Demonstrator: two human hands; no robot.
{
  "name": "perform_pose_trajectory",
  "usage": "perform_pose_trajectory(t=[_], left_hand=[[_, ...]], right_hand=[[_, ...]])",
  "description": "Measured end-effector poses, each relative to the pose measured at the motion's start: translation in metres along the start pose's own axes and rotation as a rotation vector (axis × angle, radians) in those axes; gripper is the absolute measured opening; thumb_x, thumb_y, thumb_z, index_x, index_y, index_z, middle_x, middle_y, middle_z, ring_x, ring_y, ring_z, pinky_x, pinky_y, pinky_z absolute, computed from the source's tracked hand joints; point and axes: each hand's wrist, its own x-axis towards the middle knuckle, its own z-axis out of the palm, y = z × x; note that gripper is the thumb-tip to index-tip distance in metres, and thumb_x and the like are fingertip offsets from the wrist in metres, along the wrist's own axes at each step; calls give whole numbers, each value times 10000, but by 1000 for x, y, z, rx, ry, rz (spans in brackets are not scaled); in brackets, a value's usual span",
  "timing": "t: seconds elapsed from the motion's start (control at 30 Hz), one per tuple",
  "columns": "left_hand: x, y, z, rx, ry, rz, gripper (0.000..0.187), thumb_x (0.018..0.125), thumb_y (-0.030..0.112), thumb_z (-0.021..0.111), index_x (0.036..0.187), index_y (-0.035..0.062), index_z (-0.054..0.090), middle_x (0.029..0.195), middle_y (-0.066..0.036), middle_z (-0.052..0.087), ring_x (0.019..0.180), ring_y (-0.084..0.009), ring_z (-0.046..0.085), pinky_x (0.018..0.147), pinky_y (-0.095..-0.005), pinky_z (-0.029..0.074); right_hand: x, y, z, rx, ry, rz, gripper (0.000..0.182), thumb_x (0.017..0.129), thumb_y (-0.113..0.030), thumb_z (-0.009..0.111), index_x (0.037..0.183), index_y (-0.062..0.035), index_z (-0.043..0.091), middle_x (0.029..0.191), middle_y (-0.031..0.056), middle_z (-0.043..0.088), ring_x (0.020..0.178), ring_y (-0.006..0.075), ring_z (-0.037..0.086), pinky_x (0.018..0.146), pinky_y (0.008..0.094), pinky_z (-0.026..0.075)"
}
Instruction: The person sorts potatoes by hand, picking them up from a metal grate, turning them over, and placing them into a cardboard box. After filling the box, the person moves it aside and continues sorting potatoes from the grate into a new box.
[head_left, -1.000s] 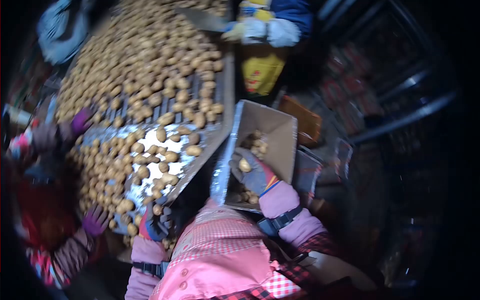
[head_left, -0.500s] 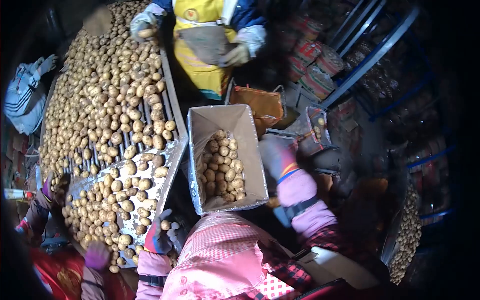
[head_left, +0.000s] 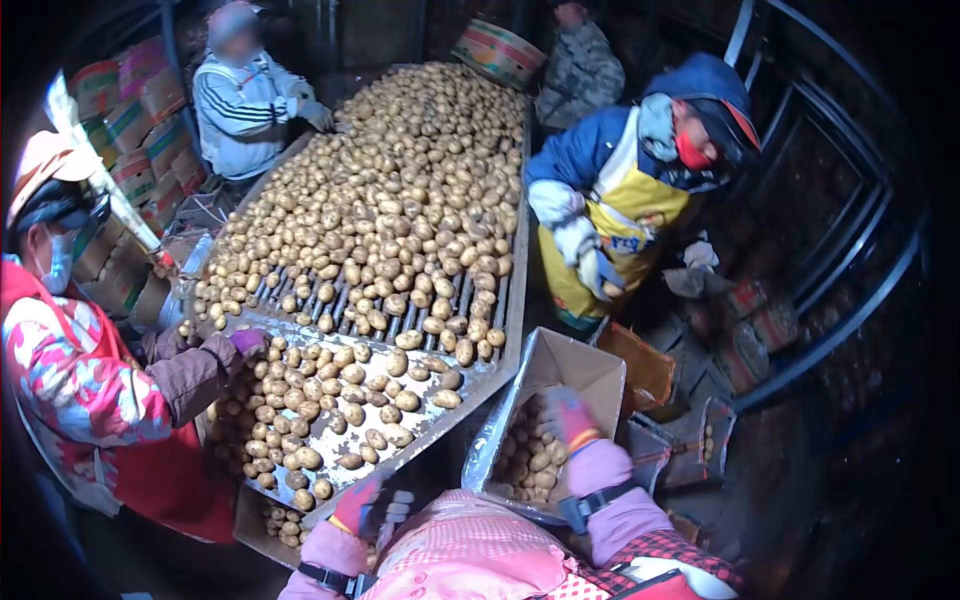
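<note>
My right hand [head_left: 567, 415], in a colourful glove, is over the cardboard box [head_left: 590, 362]. Motion blurs its fingers, so I cannot see whether they hold anything. Inside the box lies a heap of potatoes [head_left: 535, 460]. At the table's lower edge is my left hand [head_left: 372, 508], gloved in grey and bright colours. Its fingers are apart and slightly bent, and no potato shows between them. Close to it, loose potatoes [head_left: 310, 400] lie on the worn metal sorting table [head_left: 450, 405].
Potatoes [head_left: 400, 200] cover the roller bed beyond the metal plate. A co-worker in red [head_left: 165, 480] works at the left; another in a yellow apron [head_left: 630, 225] stands at the right. An orange-lined crate [head_left: 640, 370] sits beside my box. Another potato box [head_left: 260, 535] is below the table edge.
My view has swung up and left, bringing the co-workers into sight. My right hand has moved from beside the box to over it. The potato in my left hand no longer shows.
</note>
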Motion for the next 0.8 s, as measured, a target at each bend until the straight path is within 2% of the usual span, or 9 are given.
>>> perform_pose_trajectory(t=[0.07, 0.17, 0.23, 0.3, 0.47, 0.5, 0.63, 0.7, 0.8], left_hand=[[-9, -36, -27, -526, 62, -142, 544, 935, 414, 547, 1342, 76, 422, 992, -211, 636, 816, -277, 649, 734, -403, 545], [-38, -44, -33, -544, 105, -99, 597, 904, 501, 566, 1322, 93, 445, 1025, -161, 643, 861, -235, 619, 775, -408, 515], [-43, -61, -43, -507, 212, -146, 571, 904, 494, 571, 1301, 99, 458, 1018, -155, 631, 844, -240, 609, 757, -395, 511], [-38, -82, -51, -651, 120, -86, 565, 904, 506, 564, 1290, 106, 464, 1001, -144, 611, 828, -237, 591, 741, -380, 505], [-25, -62, -30, -574, 158, -95, 557, 901, 501, 571, 1277, 104, 466, 992, -136, 592, 838, -230, 573, 742, -368, 495], [-22, -57, -26, -538, 160, -91, 567, 900, 511, 565, 1284, 106, 463, 1006, -138, 594, 854, -239, 579, 754, -378, 495], [-19, -53, -21, -456, 155, -79, 590, 902, 536, 549, 1297, 108, 457, 1042, -144, 601, 899, -262, 592, 789, -404, 495], [-21, -58, -24, -464, 154, -67, 591, 903, 539, 544, 1297, 107, 457, 1050, -147, 603, 911, -267, 595, 801, -412, 495], [-32, -68, -29, -510, 194, -68, 569, 910, 526, 540, 1292, 109, 467, 1044, -153, 608, 908, -275, 603, 794, -400, 508]], right_hand=[[6, -23, -99, -551, 688, -404, 276, 959, -348, 525, 1117, -129, 584, 689, 31, 598, 526, 128, 538, 434, 268, 417], [-63, -58, -122, -272, 924, -745, 410, 922, -296, 593, 1259, -71, 530, 980, 91, 657, 778, 181, 638, 640, 329, 530], [-93, -38, -176, -700, 1154, -785, 588, 847, -336, 669, 1326, -55, 474, 1179, 155, 618, 1008, 290, 631, 852, 389, 510], [-85, 25, -308, -1343, 1509, -242, 561, 855, -332, 656, 1357, -165, 471, 1185, 204, 607, 1101, 347, 595, 939, 430, 469], [-117, 52, -225, -924, 1475, 77, 794, 761, -579, 671, 1429, -263, 380, 1440, 233, 384, 1315, 342, 419, 1083, 418, 352], [-132, 35, -159, -1068, 1395, -13, 705, 774, -473, 690, 1295, -29, 522, 1328, 198, 530, 1184, 362, 534, 1020, 421, 418], [-114, 39, -149, -1194, 888, -40, 733, 868, -577, 537, 1387, -72, 426, 1422, 252, 391, 1305, 353, 427, 1072, 399, 356], [-123, 28, -71, -1112, 821, 128, 731, 802, -551, 624, 1343, -79, 482, 1327, 237, 512, 1235, 373, 493, 1037, 414, 393], [-81, 87, -134, -1174, 883, -83, 761, 757, -526, 673, 1333, -67, 483, 1282, 219, 558, 1189, 369, 534, 1012, 410, 417]])
